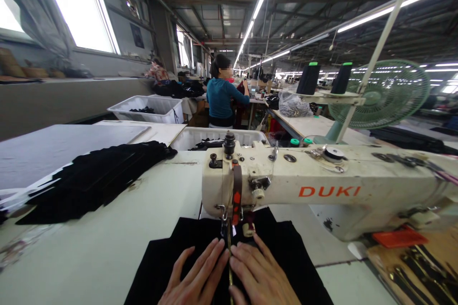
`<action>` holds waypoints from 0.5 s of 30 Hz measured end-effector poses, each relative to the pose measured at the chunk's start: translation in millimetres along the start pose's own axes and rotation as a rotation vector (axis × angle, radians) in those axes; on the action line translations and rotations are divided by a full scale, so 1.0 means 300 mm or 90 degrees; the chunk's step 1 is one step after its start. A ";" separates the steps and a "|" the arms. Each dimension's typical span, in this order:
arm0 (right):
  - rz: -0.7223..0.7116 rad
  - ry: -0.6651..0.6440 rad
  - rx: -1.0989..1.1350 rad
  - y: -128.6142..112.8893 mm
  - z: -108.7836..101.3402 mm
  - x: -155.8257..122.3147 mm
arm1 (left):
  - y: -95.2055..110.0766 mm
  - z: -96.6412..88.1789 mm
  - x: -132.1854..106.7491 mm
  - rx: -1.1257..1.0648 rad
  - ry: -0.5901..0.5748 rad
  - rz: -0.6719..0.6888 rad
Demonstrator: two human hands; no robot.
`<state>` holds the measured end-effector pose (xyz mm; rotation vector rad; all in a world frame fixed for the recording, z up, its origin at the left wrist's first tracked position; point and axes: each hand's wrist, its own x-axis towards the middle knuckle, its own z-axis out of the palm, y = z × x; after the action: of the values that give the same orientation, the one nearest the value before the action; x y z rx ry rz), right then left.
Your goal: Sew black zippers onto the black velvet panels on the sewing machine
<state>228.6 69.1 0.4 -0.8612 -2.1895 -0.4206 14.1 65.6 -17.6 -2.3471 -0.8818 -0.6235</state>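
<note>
My left hand (195, 277) and my right hand (260, 276) lie flat, fingers stretched out, side by side on a piece of black fabric (161, 262) at the table's near edge. A thin strip (230, 267) runs between the two hands toward the needle. The fingertips point at the presser foot (229, 228) of a cream sewing machine (322, 190) marked DUKI. Neither hand grips anything; both press the cloth down.
A stack of black cut pieces (96, 181) lies on the table to the left. White bins (150, 107) stand behind. A person in a teal top (221, 97) sits ahead, facing away. A green fan (386, 93) and thread cones (309, 78) stand at right.
</note>
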 end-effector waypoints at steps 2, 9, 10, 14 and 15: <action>0.006 -0.006 0.000 0.000 0.000 0.001 | -0.004 0.000 -0.006 -0.004 -0.010 0.003; 0.013 -0.001 -0.004 -0.004 -0.002 0.004 | -0.005 -0.008 -0.003 -0.070 -0.038 0.001; 0.013 -0.002 -0.006 -0.005 -0.002 0.003 | -0.004 -0.007 -0.003 -0.073 -0.039 0.000; 0.006 -0.009 -0.008 -0.002 0.004 -0.007 | -0.006 0.003 -0.009 -0.064 -0.031 0.005; 0.002 -0.011 -0.005 0.002 0.007 -0.009 | -0.009 0.003 -0.008 -0.053 -0.026 0.009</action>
<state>229.2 69.4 -2.8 -0.8755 -2.2031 -0.4214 10.9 66.9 -18.8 -2.4453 -0.8726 -0.6205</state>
